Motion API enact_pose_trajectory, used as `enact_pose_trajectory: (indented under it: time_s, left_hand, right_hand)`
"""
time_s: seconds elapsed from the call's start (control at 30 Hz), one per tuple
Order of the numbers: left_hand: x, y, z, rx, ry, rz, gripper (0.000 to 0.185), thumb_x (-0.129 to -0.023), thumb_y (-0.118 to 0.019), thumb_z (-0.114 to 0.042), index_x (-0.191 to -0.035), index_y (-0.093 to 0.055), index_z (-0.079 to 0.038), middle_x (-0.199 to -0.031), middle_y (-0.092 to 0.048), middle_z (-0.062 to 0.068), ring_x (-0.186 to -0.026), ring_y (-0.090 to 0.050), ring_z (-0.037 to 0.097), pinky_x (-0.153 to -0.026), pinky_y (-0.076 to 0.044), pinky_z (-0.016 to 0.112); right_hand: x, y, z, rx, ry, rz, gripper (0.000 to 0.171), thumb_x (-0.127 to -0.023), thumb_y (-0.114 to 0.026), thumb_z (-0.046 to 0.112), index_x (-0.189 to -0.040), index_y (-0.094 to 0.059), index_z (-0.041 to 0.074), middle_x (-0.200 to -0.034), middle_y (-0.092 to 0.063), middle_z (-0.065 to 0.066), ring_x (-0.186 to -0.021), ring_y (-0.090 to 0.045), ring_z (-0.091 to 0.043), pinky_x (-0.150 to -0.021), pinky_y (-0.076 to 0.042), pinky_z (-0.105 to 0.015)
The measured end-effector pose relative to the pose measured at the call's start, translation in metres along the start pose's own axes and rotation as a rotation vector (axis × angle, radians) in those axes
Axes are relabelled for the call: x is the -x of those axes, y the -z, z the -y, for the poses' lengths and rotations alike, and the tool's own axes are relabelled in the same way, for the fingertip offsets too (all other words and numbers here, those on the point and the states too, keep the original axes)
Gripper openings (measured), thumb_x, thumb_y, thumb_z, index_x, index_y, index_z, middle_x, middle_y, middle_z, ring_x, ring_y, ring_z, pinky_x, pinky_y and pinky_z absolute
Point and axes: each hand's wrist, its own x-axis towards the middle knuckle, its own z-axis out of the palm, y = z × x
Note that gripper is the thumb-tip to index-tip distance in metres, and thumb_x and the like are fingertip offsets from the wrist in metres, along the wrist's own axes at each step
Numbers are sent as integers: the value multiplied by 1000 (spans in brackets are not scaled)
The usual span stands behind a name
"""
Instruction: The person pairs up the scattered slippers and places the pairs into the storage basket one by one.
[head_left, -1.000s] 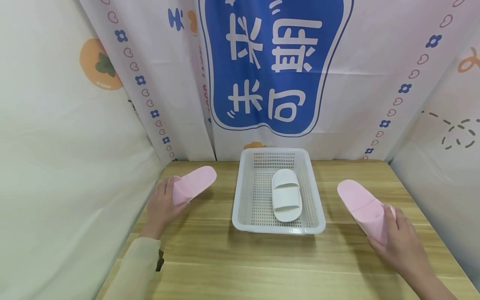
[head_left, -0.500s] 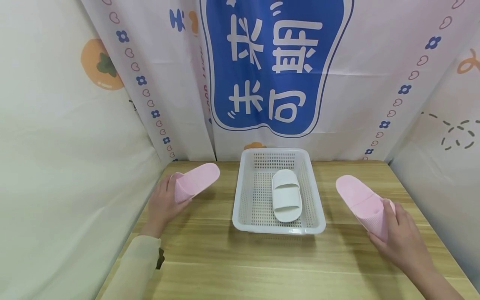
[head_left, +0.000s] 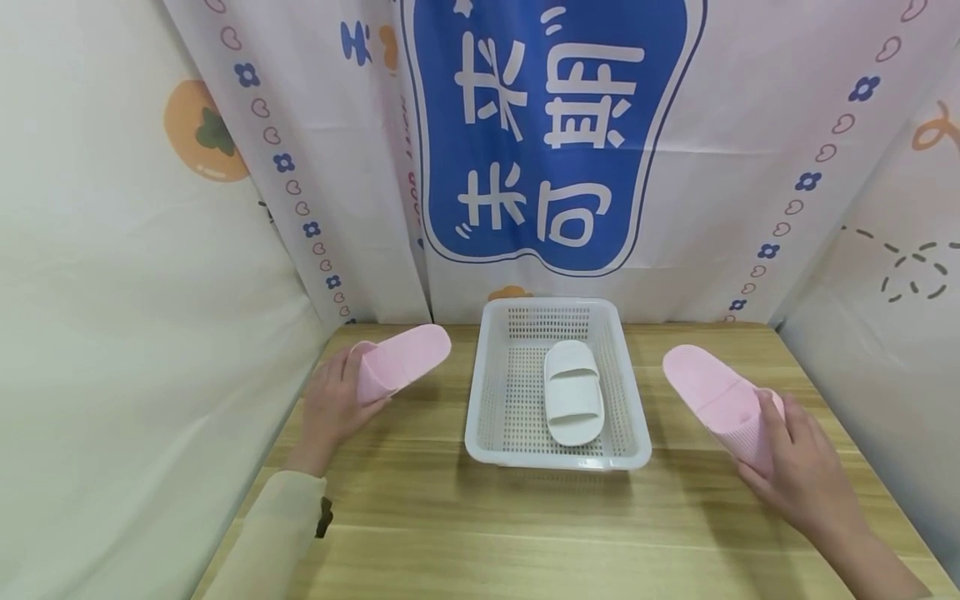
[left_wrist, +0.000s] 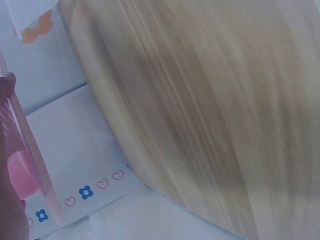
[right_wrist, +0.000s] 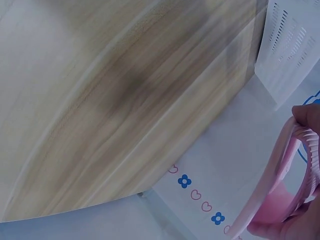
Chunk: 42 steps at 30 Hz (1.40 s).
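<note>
On the left side of the head view, my left hand (head_left: 333,404) grips a pink slipper (head_left: 408,360) by its strap end, with the other end pointing up and right toward the basket. My right hand (head_left: 806,462) holds a second pink slipper (head_left: 708,387) the same way, its free end angled up and left. Both slippers are raised above the table. Between them stands a white perforated basket (head_left: 480,417), and one white slipper (head_left: 573,393) lies inside on its right side. The right wrist view shows fingers and thumb pinching the pink slipper (right_wrist: 270,185) at its edge.
The wood-grain table (head_left: 525,533) carries the basket near its back edge. Behind hangs a printed curtain (head_left: 360,167) with a blue sign, and pale cloth walls (head_left: 150,333) close off both sides.
Both hands have shifted slightly inward and up with their pink slippers, the left one moving right and the right one moving left. The basket and white slipper have stayed put.
</note>
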Motion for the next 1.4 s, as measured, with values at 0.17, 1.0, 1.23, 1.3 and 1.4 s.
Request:
enact_pose_trajectory:
  time_s: [0.17, 1.0, 1.23, 1.3, 1.4]
  left_hand:
    - [-6, 0, -6, 25, -25, 4, 100, -52, -92, -40, -135, -51, -1, -122, -54, 26, -106, -55, 44, -89, -47, 57]
    - [-34, 11, -40, 29, -136, 12, 103, -59, -86, -50, -141, -45, -3, -132, -50, 27, -118, -51, 43, -96, -45, 56]
    - [-39, 14, -48, 21, -157, 29, 105, -59, -88, -47, -142, -43, -2, -135, -48, 28, -121, -48, 45, -101, -40, 57]
    - [-40, 14, -49, 17, -166, 35, 105, -59, -89, -46, -142, -43, -1, -135, -47, 28, -122, -48, 45, -102, -39, 57]
    - [-42, 14, -52, 15, -186, 37, 104, -59, -89, -45, -142, -43, 0, -135, -47, 28, -123, -47, 45, -103, -38, 56]
  right_hand:
    - [-4, 1, -1, 16, 34, -26, 94, -86, -35, 69, -138, -43, -9, -120, -46, -38, -92, -48, -54, -68, -43, -64]
    - [-27, 5, -2, -38, 129, -54, 84, -88, -43, 60, -137, -46, -8, -125, -48, -35, -108, -47, -52, -102, -36, -56]
    - [-31, 7, -1, -27, 140, -43, 84, -89, -41, 60, -137, -46, -8, -124, -47, -37, -107, -47, -55, -99, -37, -61]
    - [-31, 8, -1, -21, 129, -11, 85, -89, -40, 62, -139, -45, -7, -125, -46, -37, -109, -46, -55, -99, -37, -62]
    - [-32, 10, 0, -19, 114, 24, 87, -89, -39, 63, -140, -44, -7, -127, -45, -38, -112, -45, -56, -100, -36, -62]
